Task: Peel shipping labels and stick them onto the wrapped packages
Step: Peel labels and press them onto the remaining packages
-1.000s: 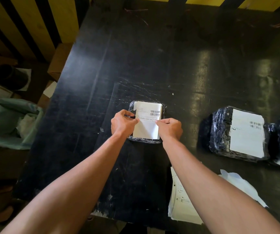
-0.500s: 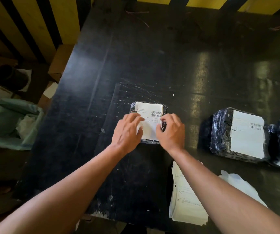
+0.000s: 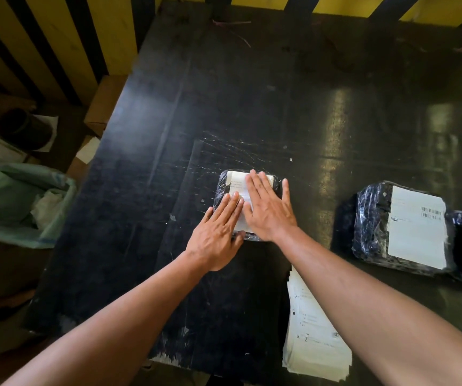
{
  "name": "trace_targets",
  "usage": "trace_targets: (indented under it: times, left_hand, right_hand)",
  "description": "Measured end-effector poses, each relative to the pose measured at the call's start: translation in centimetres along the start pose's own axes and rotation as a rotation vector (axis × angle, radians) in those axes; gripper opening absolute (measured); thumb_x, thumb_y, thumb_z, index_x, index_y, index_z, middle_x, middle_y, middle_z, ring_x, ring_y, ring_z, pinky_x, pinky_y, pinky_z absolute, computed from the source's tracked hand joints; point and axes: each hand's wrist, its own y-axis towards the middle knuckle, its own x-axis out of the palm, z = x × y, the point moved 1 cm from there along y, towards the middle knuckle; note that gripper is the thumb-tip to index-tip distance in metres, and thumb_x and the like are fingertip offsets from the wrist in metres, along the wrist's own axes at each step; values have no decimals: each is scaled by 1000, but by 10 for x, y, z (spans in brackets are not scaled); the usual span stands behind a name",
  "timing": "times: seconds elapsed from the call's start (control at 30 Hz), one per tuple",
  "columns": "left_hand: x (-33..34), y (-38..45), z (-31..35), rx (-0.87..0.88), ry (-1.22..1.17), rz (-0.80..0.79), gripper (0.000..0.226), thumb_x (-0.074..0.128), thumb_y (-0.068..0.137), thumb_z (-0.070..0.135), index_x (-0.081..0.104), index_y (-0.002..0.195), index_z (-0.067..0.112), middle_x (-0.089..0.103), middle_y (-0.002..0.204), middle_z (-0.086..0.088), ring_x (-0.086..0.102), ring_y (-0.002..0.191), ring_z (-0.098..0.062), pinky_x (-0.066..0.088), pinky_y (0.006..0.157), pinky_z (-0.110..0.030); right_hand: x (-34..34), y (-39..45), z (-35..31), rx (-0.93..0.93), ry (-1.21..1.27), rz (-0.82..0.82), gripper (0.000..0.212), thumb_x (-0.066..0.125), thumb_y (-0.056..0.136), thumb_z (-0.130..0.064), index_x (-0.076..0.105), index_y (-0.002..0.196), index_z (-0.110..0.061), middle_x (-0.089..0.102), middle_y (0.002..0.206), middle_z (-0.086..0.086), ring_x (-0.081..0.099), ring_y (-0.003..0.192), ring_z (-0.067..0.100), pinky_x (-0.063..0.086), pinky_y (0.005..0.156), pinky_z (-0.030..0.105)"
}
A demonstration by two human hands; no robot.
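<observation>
While both flat hands (image 3: 247,215) press the label (image 3: 236,182), table (image 3: 252,107) beyond lies open

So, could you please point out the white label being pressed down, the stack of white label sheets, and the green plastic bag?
White label (image 3: 237,181), head view: bare upper left corner.
Stack of white label sheets (image 3: 314,346), head view: top sheet.
Green plastic bag (image 3: 7,190), head view: left wall.

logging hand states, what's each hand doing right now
Left hand: open, fingers flat, pressing the label on the package.
Right hand: open, fingers flat, pressing the same label.
</observation>
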Motion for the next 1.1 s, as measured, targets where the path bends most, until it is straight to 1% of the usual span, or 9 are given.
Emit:
trace_targets:
  times: [0.2, 0.27, 0.37, 0.43, 0.57, 0.7, 0.8, 0.93, 1.1]
  left_hand:
    - [-3, 1, -2, 1, -26, -48, 77, 23, 109, 57, -20, 164, 24, -33, 169, 6, -32, 155, -11, -2, 133, -43]
    - [-4, 3, -2, 3, -39, -66, 79, 25, 109, 57, -20, 164, 24, -33, 169, 7, -32, 155, -11, -3, 133, -43]
    - [-2, 3, -2, 10, -55, -48, 80, 28, 109, 56, -19, 164, 23, -32, 169, 6, -31, 155, -10, -1, 133, -41]
    - [1, 3, -2, 19, -57, -36, 81, 29, 109, 56, -20, 164, 23, -32, 170, 5, -30, 156, -10, -2, 132, -39]
    - [3, 3, -5, 26, -43, -34, 82, 30, 109, 55, -21, 164, 22, -32, 170, 5, -30, 156, -10, -2, 132, -38]
    - [-4, 3, -7, 37, -43, -50, 81, 30, 109, 53, -23, 163, 24, -32, 169, 6, -29, 156, -11, -1, 132, -39]
    - [-2, 3, -5, 30, -5, -63, 86, 33, 107, 55, -24, 163, 22, -34, 169, 4, -30, 156, -12, 0, 133, -41]
    - [-2, 4, -5, 44, 49, -93, 95, 38, 103, 61, -24, 163, 21, -35, 169, 2, -29, 156, -14, -1, 133, -42]
    - [-12, 4, -4, 38, 96, -126, 104, 48, 100, 59, -26, 163, 20, -36, 168, 3, -30, 156, -15, 0, 133, -44]
  right_hand:
    - [-15, 8, 28, 107, 3, -41, 70, 27, 107, -46, 5, 167, -18, 2, 176, -1, -1, 162, 17, -10, 127, 59]
    - [-19, 5, 29, 128, 13, 1, 71, 31, 107, -45, 9, 167, -15, 5, 176, 2, 2, 162, 20, -7, 127, 59]
    - [-14, -17, 13, -82, -10, 62, 70, 35, 105, -38, 13, 167, -15, 8, 175, 2, 7, 162, 19, 2, 128, 61]
    - [-4, -34, 4, -163, -37, 0, 70, 30, 104, -38, 8, 167, -19, 2, 176, -2, 2, 162, 14, -1, 128, 60]
    - [1, -44, 15, -109, -87, -26, 70, 24, 102, -40, 6, 167, -21, 1, 175, -5, 3, 161, 11, -7, 127, 61]
    - [-4, -52, 28, -29, -105, -15, 71, 23, 100, -42, 11, 167, -21, 11, 175, -5, 9, 161, 15, -6, 127, 61]
    - [-2, -57, 11, 17, -46, 11, 73, 26, 100, -45, 16, 166, -16, 15, 174, -1, 9, 162, 19, -5, 126, 60]
    - [15, -66, -18, -51, -8, -15, 77, 24, 98, -46, 7, 167, -17, 1, 175, -3, -2, 162, 15, -3, 128, 59]
    - [7, -83, 13, -42, -98, 7, 78, 13, 93, -43, 13, 167, -17, 6, 175, -4, 8, 162, 17, -1, 128, 61]
